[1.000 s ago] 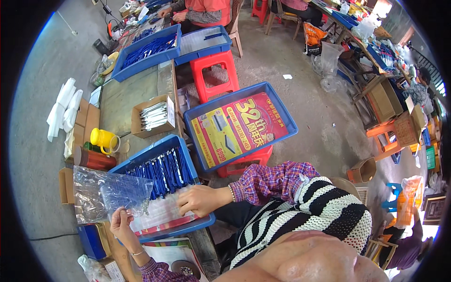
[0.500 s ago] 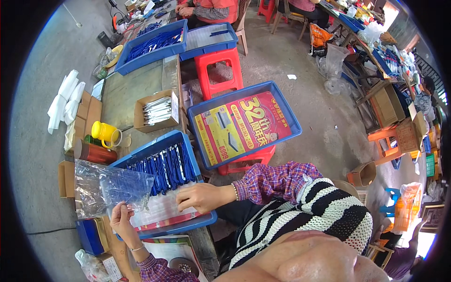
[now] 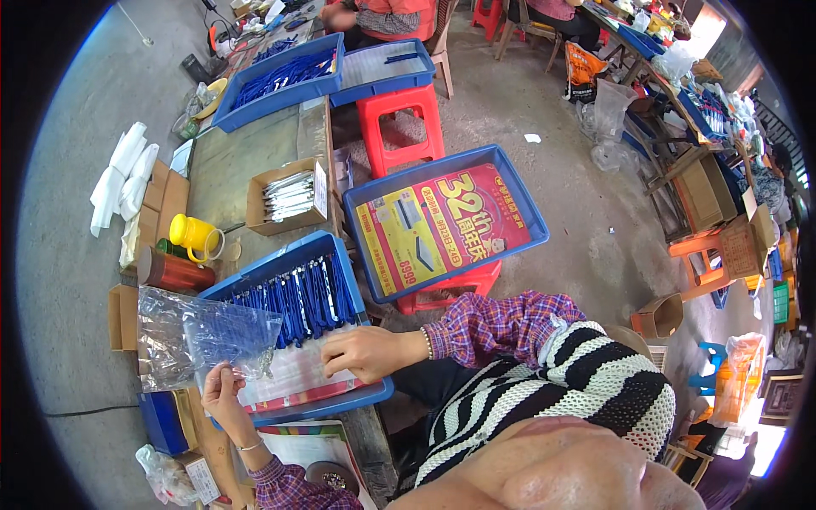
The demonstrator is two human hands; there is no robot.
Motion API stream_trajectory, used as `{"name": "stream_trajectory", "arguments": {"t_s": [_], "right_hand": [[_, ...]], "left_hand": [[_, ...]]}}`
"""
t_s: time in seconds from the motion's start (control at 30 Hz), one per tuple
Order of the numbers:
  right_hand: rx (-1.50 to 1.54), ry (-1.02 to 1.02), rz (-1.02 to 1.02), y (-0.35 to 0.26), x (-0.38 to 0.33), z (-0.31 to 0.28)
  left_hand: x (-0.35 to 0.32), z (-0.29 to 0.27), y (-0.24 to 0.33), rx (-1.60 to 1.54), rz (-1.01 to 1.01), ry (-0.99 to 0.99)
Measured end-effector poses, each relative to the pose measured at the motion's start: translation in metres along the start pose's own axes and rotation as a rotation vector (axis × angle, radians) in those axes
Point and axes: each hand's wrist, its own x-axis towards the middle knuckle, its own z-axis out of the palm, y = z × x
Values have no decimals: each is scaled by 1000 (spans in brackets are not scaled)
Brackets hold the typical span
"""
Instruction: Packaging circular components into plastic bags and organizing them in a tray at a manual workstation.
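Observation:
My left hand pinches the lower edge of a clear plastic bag, which spreads out over the left part of a blue tray. Small silvery pieces gather in the bag's corner near that hand. Rows of slim dark-blue pen-like pieces with silvery ends lie side by side in the tray. Over the tray's near right part is my right hand, its fingers curled in and pressed together. Whatever those fingers may hold is hidden. White sheeting lines the tray's near end.
Beyond the tray stand a carton of white-wrapped sticks, a yellow mug and a brown-red cylinder. A poster-lined blue tray rests on a red stool to the right. Co-workers sit at the far tables.
The view has shifted slightly. My hands and the plastic bag keep nearly the same place over the tray. At the far table, a co-worker's hands have moved and look blurred.

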Motion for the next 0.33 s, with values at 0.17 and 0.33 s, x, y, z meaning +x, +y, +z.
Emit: {"name": "stream_trajectory", "arguments": {"t_s": [0.17,0.33], "right_hand": [[-45,-57,19,-2,0,-4],[-52,-54,26,0,-1,0]], "left_hand": [[0,-4,-3,-5,0,-10],[0,-5,-5,3,4,3]]}}
